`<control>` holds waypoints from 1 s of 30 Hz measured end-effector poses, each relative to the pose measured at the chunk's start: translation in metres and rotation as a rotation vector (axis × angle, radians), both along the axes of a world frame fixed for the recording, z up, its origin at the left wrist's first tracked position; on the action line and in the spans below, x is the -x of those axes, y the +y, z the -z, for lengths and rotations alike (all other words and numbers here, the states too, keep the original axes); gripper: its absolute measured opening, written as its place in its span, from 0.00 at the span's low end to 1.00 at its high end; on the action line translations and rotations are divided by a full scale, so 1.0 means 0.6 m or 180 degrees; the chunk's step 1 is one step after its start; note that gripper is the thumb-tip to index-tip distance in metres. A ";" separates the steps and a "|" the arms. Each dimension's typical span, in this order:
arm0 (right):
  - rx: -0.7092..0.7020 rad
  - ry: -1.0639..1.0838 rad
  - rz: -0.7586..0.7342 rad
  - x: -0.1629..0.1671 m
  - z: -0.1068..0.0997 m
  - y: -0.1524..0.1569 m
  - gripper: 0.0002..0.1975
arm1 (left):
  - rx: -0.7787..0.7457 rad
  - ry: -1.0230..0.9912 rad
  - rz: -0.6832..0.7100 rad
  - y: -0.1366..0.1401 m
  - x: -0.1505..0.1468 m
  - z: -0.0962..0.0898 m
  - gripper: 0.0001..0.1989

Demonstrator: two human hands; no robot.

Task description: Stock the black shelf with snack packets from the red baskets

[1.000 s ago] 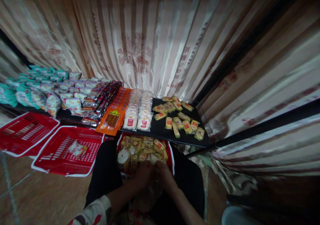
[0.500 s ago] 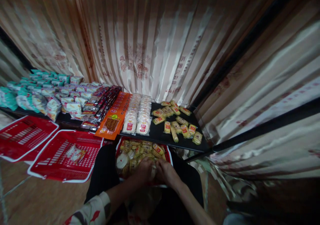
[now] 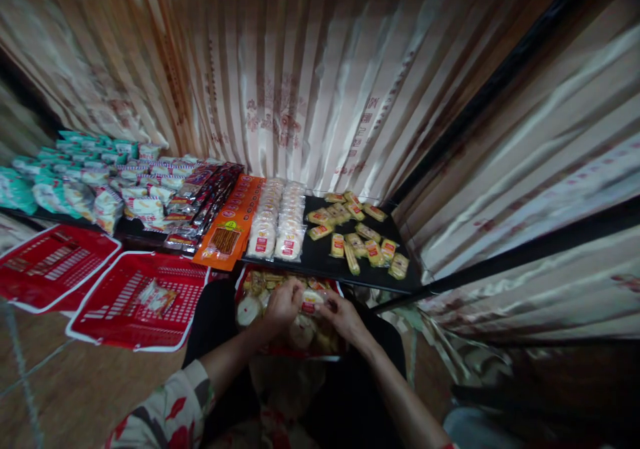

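Between my two hands is a packet of round white crackers (image 3: 311,300) with a red label, held over a red basket (image 3: 342,290) at my lap. My left hand (image 3: 283,304) has its fingers closed at the packet's left end. On the other end, my right hand (image 3: 342,316) pinches with thumb and fingers. Below them the basket is filled with yellow-wrapped biscuit packets (image 3: 260,281) and white round cracker packets (image 3: 248,310). My fingers hide part of these.
On the black shelf (image 3: 320,262) lie scattered yellow biscuit packets (image 3: 374,252), two rows of white cracker packets (image 3: 289,229), orange snack bags (image 3: 227,226), dark red packets (image 3: 193,202) and green-white bags (image 3: 55,192). Two red baskets stand left, one (image 3: 117,326) holding a packet (image 3: 154,297). A curtain (image 3: 280,69) hangs behind.
Both hands have risen slightly and moved apart, and the white cracker packet now shows between them. The view has shifted a little.
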State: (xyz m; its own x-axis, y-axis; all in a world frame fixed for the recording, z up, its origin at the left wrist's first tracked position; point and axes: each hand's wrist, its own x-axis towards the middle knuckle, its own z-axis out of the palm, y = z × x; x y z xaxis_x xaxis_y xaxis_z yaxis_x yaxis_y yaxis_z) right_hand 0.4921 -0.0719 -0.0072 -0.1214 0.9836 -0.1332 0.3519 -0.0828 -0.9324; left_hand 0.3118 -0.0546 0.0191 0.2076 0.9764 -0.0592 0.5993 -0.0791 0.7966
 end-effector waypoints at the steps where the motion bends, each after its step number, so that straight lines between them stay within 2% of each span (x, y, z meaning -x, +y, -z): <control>1: 0.0015 0.0083 0.0026 0.004 -0.002 0.005 0.17 | 0.0014 -0.0044 -0.0045 0.006 0.001 -0.003 0.08; 5: -0.0088 0.0358 0.0061 0.025 -0.017 0.026 0.18 | -0.0150 -0.0296 -0.0263 0.026 0.007 -0.006 0.09; 9: -0.0192 0.0523 0.0221 0.049 -0.024 0.051 0.16 | -0.0645 -0.0457 -0.0544 0.030 0.015 0.000 0.19; 12: -0.0176 0.0486 0.0235 0.071 -0.022 0.073 0.17 | -0.1071 -0.0229 -0.0686 0.022 0.023 0.008 0.23; 17: -0.0253 0.0427 0.0092 0.122 -0.019 0.112 0.15 | -0.1509 0.0455 -0.0942 0.012 0.042 0.028 0.22; 23: -0.0841 -0.0437 0.0074 0.179 -0.025 0.169 0.11 | -0.1647 0.0755 -0.1265 0.044 0.074 0.041 0.24; 30: -0.1017 -0.1563 -0.0066 0.218 -0.048 0.202 0.09 | -0.1572 0.0889 -0.1428 0.088 0.090 0.047 0.24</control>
